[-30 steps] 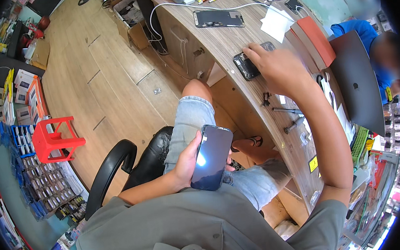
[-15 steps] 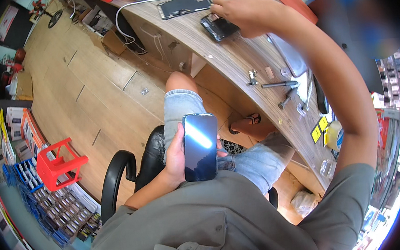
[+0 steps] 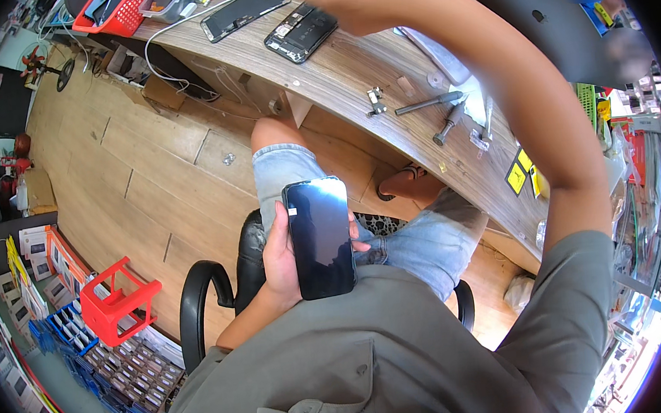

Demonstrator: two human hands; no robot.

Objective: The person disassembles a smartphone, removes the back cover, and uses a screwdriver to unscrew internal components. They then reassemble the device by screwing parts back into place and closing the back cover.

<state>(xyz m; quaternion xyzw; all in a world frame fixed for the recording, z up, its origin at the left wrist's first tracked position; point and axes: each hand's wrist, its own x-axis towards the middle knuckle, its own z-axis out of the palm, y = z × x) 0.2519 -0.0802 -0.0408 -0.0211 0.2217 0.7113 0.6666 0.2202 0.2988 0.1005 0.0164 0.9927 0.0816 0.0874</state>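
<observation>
My left hand [image 3: 276, 261] grips an upright-held smartphone [image 3: 320, 237] with a dark, glossy front, above my lap. At the top of the view, my right hand [image 3: 349, 3] reaches over the wooden desk with curled fingers; whatever they may hold is hidden. Just below it lies an opened phone body [image 3: 300, 34] with its inner parts showing, beside a loose dark screen panel [image 3: 244, 11]. Small metal pieces [image 3: 376, 100], a pen-like tool [image 3: 423, 104] and a shorter cylindrical tool [image 3: 446, 126] lie nearer me on the desk.
A red basket [image 3: 106, 18] and clear plastic box [image 3: 163, 6] sit at the desk's far end. A dark laptop lid [image 3: 534, 35] stands at right. On the left are a red plastic stool [image 3: 117, 305] and display trays [image 3: 138, 373]. A black chair arm [image 3: 194, 295] curves beside me.
The view has shifted. My right hand has moved from the opened phone body to beyond it, uncovering more of its inside. My left hand still holds the smartphone.
</observation>
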